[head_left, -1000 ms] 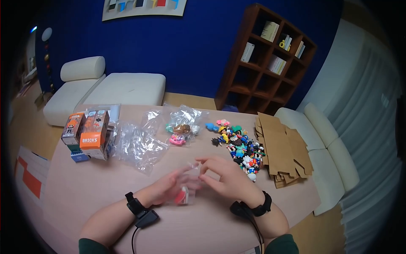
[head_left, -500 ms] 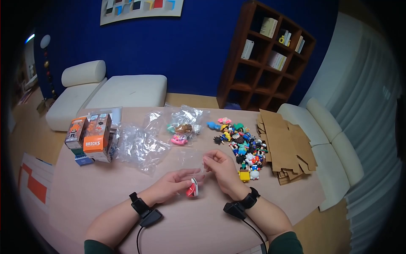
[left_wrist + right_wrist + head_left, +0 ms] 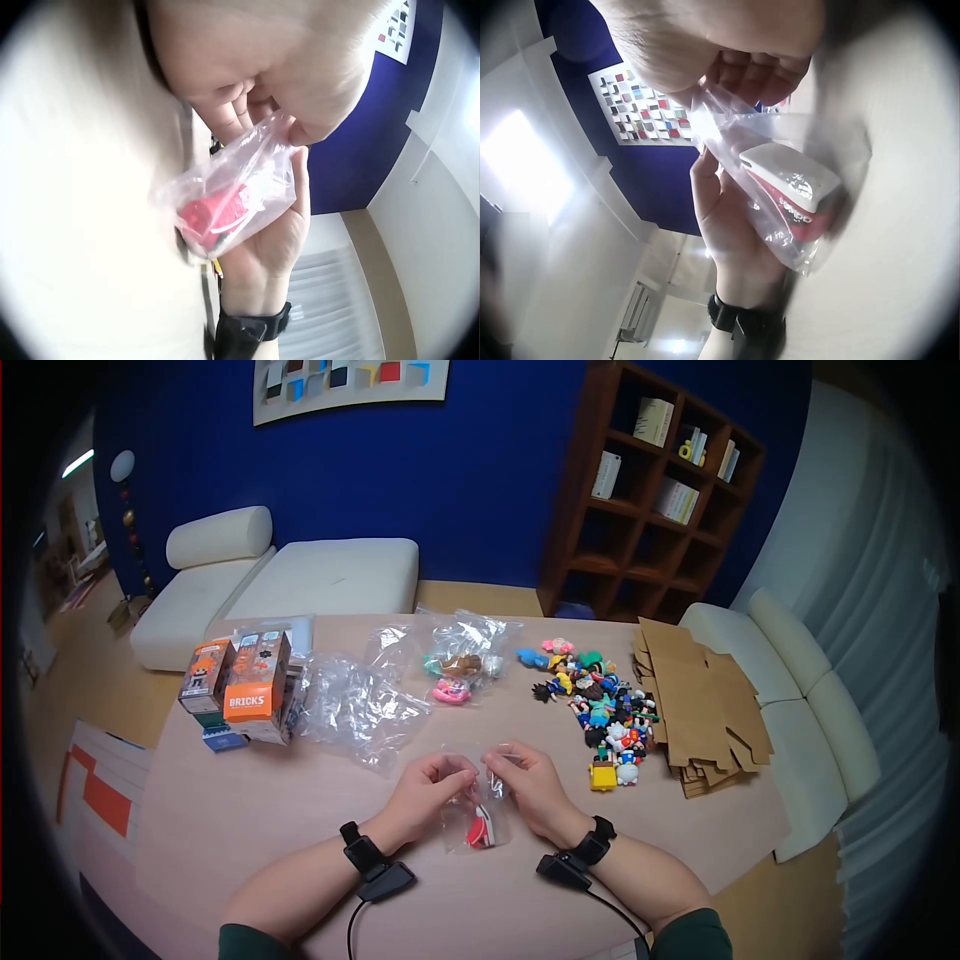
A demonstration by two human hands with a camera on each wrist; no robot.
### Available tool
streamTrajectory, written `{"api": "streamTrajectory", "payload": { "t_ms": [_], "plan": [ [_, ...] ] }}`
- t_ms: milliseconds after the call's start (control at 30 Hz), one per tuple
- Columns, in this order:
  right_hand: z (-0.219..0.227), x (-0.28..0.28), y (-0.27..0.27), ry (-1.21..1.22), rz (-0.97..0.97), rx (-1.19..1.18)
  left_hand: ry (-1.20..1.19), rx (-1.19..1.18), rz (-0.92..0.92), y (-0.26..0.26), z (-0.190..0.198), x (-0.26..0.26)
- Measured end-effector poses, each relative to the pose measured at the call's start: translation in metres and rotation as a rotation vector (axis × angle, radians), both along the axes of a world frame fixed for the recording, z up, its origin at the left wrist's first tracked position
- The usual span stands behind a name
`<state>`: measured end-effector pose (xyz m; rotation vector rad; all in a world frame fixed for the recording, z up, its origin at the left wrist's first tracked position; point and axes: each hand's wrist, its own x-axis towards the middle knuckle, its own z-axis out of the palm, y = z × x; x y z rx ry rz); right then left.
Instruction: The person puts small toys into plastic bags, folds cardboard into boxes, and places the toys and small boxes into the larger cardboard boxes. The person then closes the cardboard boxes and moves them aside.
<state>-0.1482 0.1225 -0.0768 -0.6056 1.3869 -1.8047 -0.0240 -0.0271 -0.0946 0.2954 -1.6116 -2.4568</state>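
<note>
A small clear plastic bag [image 3: 458, 838] hangs between both hands near the table's middle. Inside it lies a red and white shoe-shaped item [image 3: 481, 828], whose white sole and red side with lettering show in the right wrist view [image 3: 791, 176]. The left hand [image 3: 425, 797] pinches the bag's upper edge on one side, thumb against curled fingers. On the other side the right hand [image 3: 535, 790] pinches the same upper edge. In the left wrist view the red item [image 3: 214, 217] sits low in the bag, below the fingertips.
Several small figures [image 3: 600, 710] lie in a pile at the right, beside flattened brown cardboard [image 3: 705, 705]. Crumpled clear bags [image 3: 360, 705] and a pink item [image 3: 451, 691] lie behind the hands. Boxes, one marked BRICKS [image 3: 256, 702], stand at the left.
The left hand has moved from holding the bagged item to pinching the bag's top. The item now hangs lower in the bag. A yellow figure beside the pile, hidden at first, now shows.
</note>
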Motion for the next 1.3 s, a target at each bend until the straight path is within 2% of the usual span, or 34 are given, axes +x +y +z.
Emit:
{"api": "streamTrajectory", "payload": {
  "t_ms": [200,267,367,600,700,800,1067,1133,1300],
  "plan": [
    [-0.007,0.005,0.001,0.047,0.045,0.011,0.014,-0.015,0.109,-0.002,-0.005,-0.002],
    [-0.009,0.005,0.001,0.046,0.040,-0.007,0.021,0.101,0.137,0.002,0.001,-0.002],
    [-0.012,0.005,0.001,0.049,0.043,0.009,0.020,0.108,0.144,0.001,0.000,-0.002],
    [-0.015,0.004,0.001,0.109,0.045,-0.002,0.033,0.027,0.128,-0.001,-0.005,-0.003],
    [-0.016,0.004,0.002,0.130,0.055,-0.030,0.019,0.064,0.101,0.001,-0.002,-0.002],
    [-0.017,0.003,0.004,0.163,0.076,-0.037,-0.045,-0.055,0.069,0.004,0.007,0.000],
    [-0.011,0.006,0.006,0.150,0.107,0.003,-0.008,0.027,0.075,0.000,-0.004,0.000],
    [-0.007,0.008,0.004,0.122,0.056,-0.028,-0.006,0.012,0.088,-0.003,-0.006,-0.001],
    [-0.023,-0.002,0.006,0.102,0.099,-0.016,-0.032,0.025,0.075,0.000,0.003,0.002]
  ]
}}
